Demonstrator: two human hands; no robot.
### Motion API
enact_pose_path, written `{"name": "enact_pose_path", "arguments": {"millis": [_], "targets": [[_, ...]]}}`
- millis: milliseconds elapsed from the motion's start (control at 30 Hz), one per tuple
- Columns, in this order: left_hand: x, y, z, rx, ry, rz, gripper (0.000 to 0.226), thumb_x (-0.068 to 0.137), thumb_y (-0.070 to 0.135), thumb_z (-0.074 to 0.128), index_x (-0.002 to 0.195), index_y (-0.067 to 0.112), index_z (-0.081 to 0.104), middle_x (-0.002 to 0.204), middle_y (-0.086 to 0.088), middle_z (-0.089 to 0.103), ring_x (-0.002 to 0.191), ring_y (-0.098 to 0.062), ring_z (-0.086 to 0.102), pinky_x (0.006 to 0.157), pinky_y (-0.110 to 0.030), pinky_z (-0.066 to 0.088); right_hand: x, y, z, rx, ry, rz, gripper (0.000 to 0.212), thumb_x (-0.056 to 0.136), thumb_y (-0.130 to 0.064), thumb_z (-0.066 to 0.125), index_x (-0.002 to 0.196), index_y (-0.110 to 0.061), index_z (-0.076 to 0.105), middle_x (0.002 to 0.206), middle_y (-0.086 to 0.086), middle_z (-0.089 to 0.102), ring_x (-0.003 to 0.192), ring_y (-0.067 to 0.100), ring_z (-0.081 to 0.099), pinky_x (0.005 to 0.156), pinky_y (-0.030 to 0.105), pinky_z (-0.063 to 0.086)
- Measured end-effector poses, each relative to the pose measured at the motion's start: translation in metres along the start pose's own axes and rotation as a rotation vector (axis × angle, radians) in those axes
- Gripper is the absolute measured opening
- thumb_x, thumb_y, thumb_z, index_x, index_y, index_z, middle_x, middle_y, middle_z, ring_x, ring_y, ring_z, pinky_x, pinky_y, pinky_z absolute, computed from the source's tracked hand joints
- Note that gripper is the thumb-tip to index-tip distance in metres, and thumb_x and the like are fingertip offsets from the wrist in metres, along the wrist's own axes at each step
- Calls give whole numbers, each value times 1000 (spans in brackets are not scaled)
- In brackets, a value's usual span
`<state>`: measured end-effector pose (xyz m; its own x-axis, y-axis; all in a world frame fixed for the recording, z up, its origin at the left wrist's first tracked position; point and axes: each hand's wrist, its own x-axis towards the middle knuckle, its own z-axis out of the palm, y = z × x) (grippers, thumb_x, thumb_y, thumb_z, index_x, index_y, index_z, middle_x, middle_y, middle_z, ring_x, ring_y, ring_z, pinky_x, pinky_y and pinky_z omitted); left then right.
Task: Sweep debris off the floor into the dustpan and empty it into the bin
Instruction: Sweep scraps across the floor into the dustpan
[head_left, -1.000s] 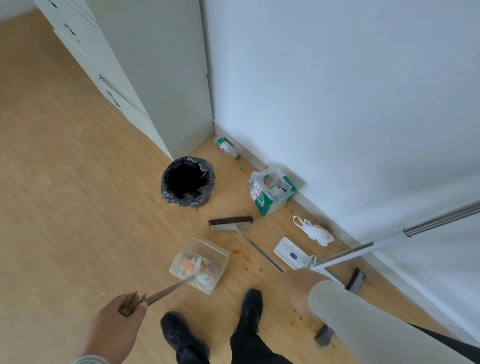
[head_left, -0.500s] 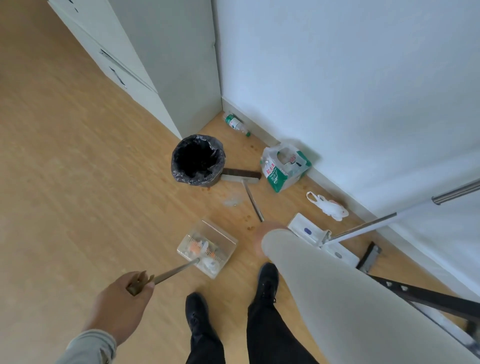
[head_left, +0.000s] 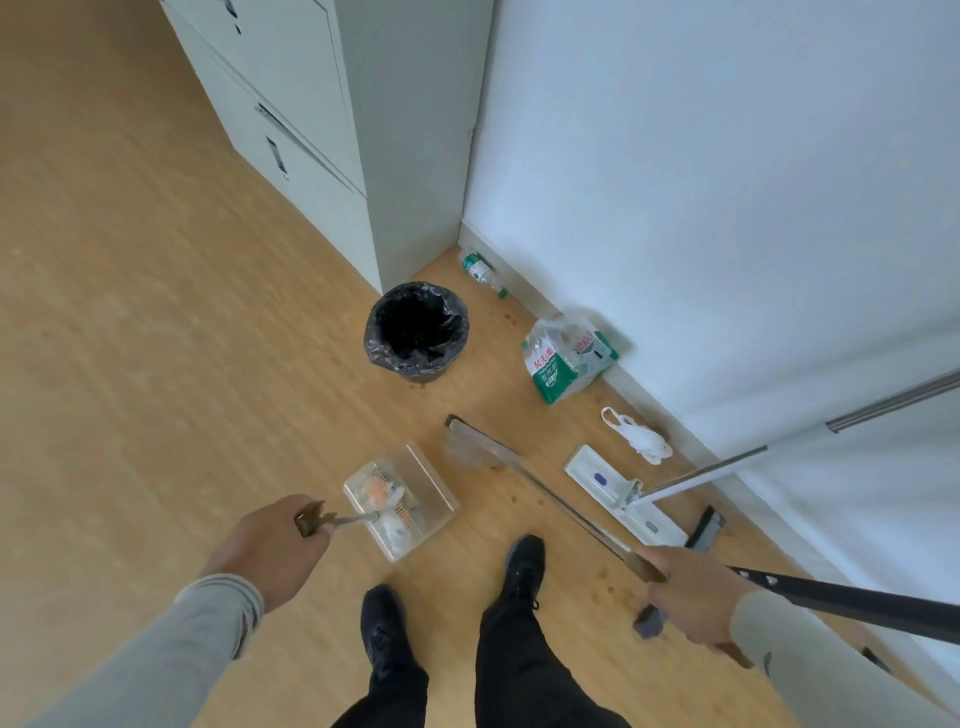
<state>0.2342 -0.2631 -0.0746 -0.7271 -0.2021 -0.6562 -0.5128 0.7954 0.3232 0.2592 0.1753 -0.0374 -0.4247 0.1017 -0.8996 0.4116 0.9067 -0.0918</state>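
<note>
My left hand (head_left: 270, 551) grips the handle of a clear dustpan (head_left: 402, 499) resting on the wood floor, with white and orange scraps inside it. My right hand (head_left: 691, 592) holds the long handle of a broom whose brush head (head_left: 467, 441) sits on the floor just right of the dustpan's mouth. Small brown crumbs (head_left: 511, 500) lie scattered around the broom. A bin (head_left: 415, 330) lined with a black bag stands farther off, beside the cabinet.
A grey cabinet (head_left: 322, 135) and a white wall (head_left: 727, 182) form the corner. Along the wall lie a plastic bottle (head_left: 480, 270), a green and white bag (head_left: 566, 358), a white crumpled bag (head_left: 644, 436) and a flat mop (head_left: 618, 488). My feet (head_left: 524, 564) stand below the dustpan.
The broom head has swept back from beside the bin toward the dustpan. My right hand has drawn back to the lower right. My left hand has kept hold of the dustpan.
</note>
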Motion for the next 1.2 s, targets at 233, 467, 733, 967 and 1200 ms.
{"name": "enact_pose_path", "arguments": {"millis": [233, 467, 733, 967, 1200], "targets": [[31, -1, -10, 82, -48, 60, 13, 92, 44, 62, 103, 38, 61, 85, 12, 68, 74, -16, 67, 71, -32, 58, 52, -69, 14, -117, 20, 78, 54, 98, -10, 37, 151, -21, 38, 89, 2, 58, 61, 13, 51, 47, 22, 42], [45, 0, -15, 176, -31, 82, 14, 92, 43, 63, 105, 38, 62, 86, 11, 67, 75, -16, 65, 67, -30, 55, 57, -90, 63, -415, -57, 72, 91, 92, 2, 50, 163, -27, 2, 143, 5, 54, 119, 30, 62, 95, 42, 55], [36, -13, -14, 153, -37, 90, 12, 92, 42, 62, 102, 38, 63, 85, 11, 66, 75, -15, 64, 71, -32, 55, -2, -15, 50, -561, -82, 172, 91, 91, 3, 44, 160, -41, 4, 142, -4, 57, 110, 22, 66, 89, 39, 59], [28, -3, 1, 238, -76, 154, 10, 95, 44, 54, 102, 37, 59, 84, 14, 63, 73, -12, 62, 63, -28, 48, -32, -6, 47, 65, -45, 193, 34, 104, -26, 44, 138, -35, 44, 85, -3, 61, 54, 8, 54, 51, 20, 48], [38, 21, 23, 293, -16, 168, 15, 94, 39, 53, 107, 35, 59, 79, 10, 58, 73, -18, 61, 63, -30, 47, 35, -97, 120, 1, -34, 128, 60, 96, -7, 46, 153, -12, 30, 91, -2, 57, 70, 12, 53, 64, 25, 48]]}}
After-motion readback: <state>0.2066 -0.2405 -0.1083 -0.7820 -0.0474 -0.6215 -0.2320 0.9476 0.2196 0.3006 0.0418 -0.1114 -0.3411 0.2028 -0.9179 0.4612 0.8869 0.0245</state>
